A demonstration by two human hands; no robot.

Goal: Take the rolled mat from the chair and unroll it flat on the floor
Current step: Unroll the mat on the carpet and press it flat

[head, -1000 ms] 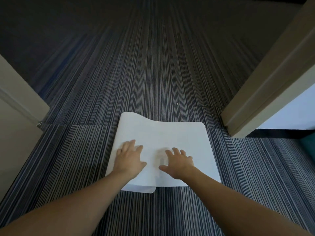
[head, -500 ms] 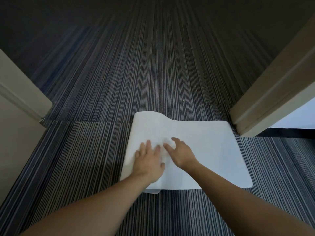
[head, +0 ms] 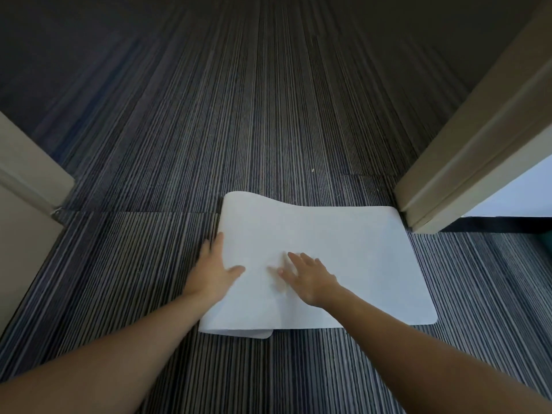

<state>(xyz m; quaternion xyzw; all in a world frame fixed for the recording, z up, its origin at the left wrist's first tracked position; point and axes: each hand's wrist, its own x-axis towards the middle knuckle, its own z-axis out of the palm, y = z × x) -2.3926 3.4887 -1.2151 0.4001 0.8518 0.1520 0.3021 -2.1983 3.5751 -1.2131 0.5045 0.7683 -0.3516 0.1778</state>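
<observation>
A white mat (head: 358,258) lies on the striped carpet, its right part flat and its left part still curled over in a loose fold. My left hand (head: 213,268) is at the mat's left curled edge, thumb on top of the sheet and fingers along the fold's outer side. My right hand (head: 307,276) rests palm down on the middle of the mat, fingers spread. A rounded corner of the under layer sticks out at the near left. No chair is in view.
Dark striped carpet (head: 268,130) stretches ahead. A beige door frame (head: 478,150) stands close to the mat's far right corner. Another beige panel (head: 27,186) stands at the left, apart from the mat.
My left hand has slid left from the mat's middle to its curled left edge. My right hand stays pressed near the middle. More of the mat lies flat to the right.
</observation>
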